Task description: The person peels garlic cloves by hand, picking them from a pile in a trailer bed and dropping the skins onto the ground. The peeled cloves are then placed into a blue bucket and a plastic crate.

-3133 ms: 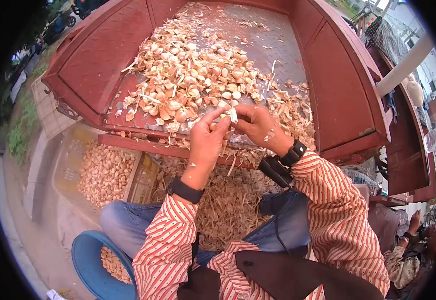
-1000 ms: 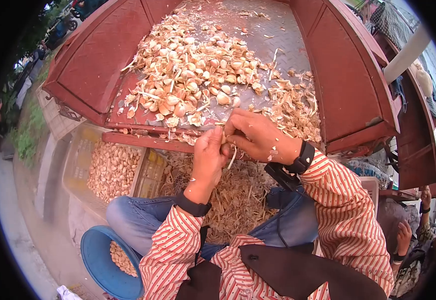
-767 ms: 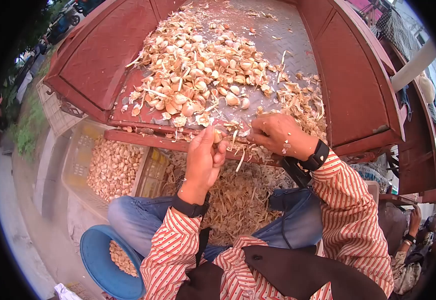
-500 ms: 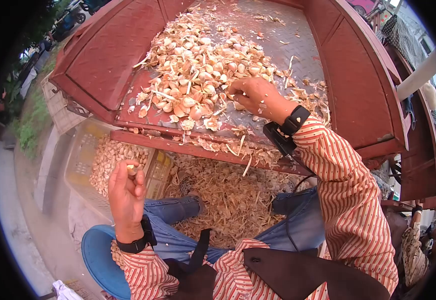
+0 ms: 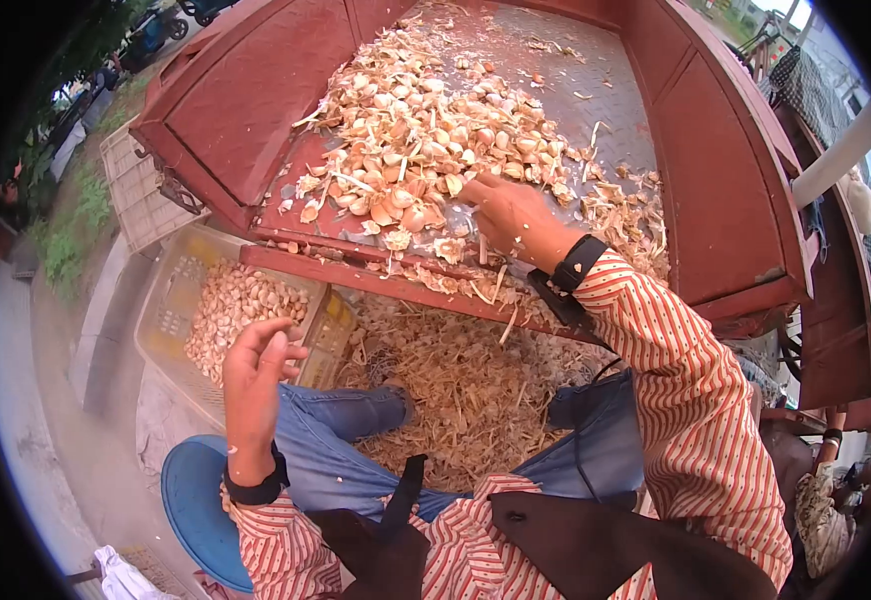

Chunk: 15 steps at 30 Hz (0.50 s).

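Observation:
Garlic cloves lie heaped with papery skins on the bed of a red metal cart. At the heap's near right edge is my right hand, its fingers bent together around a garlic clove that is partly covered by the fingertips. My left hand is raised at the lower left, over the near side of a yellow plastic crate. Its fingers are loosely curled and apart, with nothing visible between them. Inside the crate lie many loose garlic cloves.
The red cart's side wall rises at the right, and its front lip runs above my knees. Dry skins and stalks cover the ground between my legs. A blue tub stands at my left. Another person's arm shows at far right.
My left hand has loosened its fingers, and the small pale piece seen in them is gone. My right hand has shifted slightly down, fingertips still at the heap. The view has tilted a little.

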Each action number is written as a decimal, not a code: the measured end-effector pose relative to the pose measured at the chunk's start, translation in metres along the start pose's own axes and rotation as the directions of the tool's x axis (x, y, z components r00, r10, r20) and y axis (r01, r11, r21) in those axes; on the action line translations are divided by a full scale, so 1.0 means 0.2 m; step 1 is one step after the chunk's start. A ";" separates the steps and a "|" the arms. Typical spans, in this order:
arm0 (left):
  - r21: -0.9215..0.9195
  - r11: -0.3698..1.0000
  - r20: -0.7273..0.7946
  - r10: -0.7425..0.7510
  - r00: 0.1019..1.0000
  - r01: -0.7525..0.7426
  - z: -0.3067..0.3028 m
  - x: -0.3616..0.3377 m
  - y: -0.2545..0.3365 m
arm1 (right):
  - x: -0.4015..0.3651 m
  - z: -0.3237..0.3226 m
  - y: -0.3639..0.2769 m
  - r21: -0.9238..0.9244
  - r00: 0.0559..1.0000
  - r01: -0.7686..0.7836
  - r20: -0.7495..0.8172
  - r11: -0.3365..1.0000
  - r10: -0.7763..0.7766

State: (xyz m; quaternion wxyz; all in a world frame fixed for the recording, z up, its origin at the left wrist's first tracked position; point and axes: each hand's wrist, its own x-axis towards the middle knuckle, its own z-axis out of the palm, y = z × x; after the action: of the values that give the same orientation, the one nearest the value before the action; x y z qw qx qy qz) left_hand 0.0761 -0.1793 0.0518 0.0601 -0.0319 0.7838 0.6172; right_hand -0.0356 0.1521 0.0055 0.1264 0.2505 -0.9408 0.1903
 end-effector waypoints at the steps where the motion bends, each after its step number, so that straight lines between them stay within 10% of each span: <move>1: -0.156 0.987 0.158 -0.001 0.987 0.026 0.17 0.07 0.04 | -0.03 -0.03 -0.03 0.044 0.999 0.004 -0.043 0.999 -0.002; 6: -0.631 0.663 0.528 -0.015 0.849 0.404 0.78 0.31 0.00 | -0.19 -0.10 -0.24 0.306 0.996 0.034 0.064 0.951 -0.056; 10: -0.736 0.523 0.484 -0.034 0.874 0.429 0.85 0.36 -0.11 | -0.05 -0.19 -0.16 0.589 0.938 -0.346 0.205 0.730 0.279; 12: -0.697 0.585 0.480 -0.048 0.876 0.415 0.79 0.38 -0.12 | 0.10 -0.09 0.01 0.197 0.997 -0.065 -0.031 0.978 0.073; 15: -0.671 0.674 0.383 -0.042 0.923 0.309 0.75 0.36 -0.02 | 0.24 0.11 0.14 -0.045 1.000 0.001 -0.020 0.999 -0.002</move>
State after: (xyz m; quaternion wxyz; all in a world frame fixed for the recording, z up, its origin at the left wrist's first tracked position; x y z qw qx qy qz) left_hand 0.0129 -0.0326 0.0040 0.2353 -0.0235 0.4493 0.8615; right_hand -0.0935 0.1453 -0.0074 0.1415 0.2462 -0.9434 0.1715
